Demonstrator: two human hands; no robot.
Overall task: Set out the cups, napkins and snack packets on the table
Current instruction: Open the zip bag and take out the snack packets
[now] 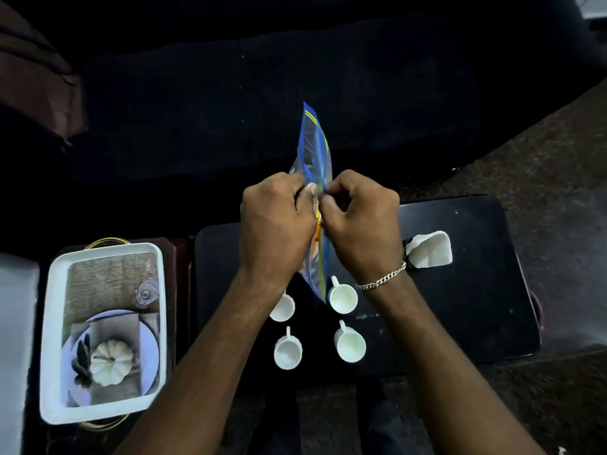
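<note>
Over the dark tabletop, our left hand and right hand pinch a clear blue-edged snack packet; we cannot read its print.

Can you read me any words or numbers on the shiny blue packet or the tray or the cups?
Nothing here reads clearly.
Snack packet, pinched by left hand and right hand: only blue, yellow and orange patches, no letters.
White tray: a tiny mark on its picture, too small to read.
Cups: plain white.
</note>
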